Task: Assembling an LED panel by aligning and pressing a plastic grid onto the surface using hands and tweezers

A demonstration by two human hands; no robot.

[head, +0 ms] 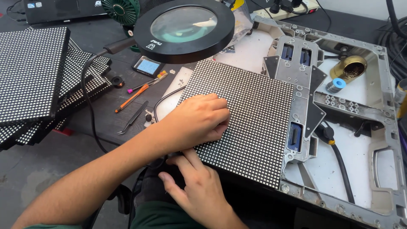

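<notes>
While your left hand (199, 121) lies palm-down on the dotted LED panel (250, 123), its fingers are curled together and press on the panel's surface near its left edge; it grips nothing. Your right hand (197, 186) sits just below it at the panel's near corner, index finger stretched out and touching the panel's lower edge, the other fingers loosely bent; it holds nothing that shows.

The panel rests tilted across the left part of a grey metal frame (381, 127), covering that part of it, and blue connectors show just beside its right edge. A round magnifier lamp (184, 27) hangs above the panel's far corner on a black gooseneck. To your left, a stack of similar LED panels (34, 76) lies on the dark bench, well apart from your hands. Between the stack and the panel lie an orange-handled tool (135, 95) and a pair of tweezers (133, 118). On the frame's far side stand a brass tip cleaner (348, 68) and a spool with a blue core (335, 85).
</notes>
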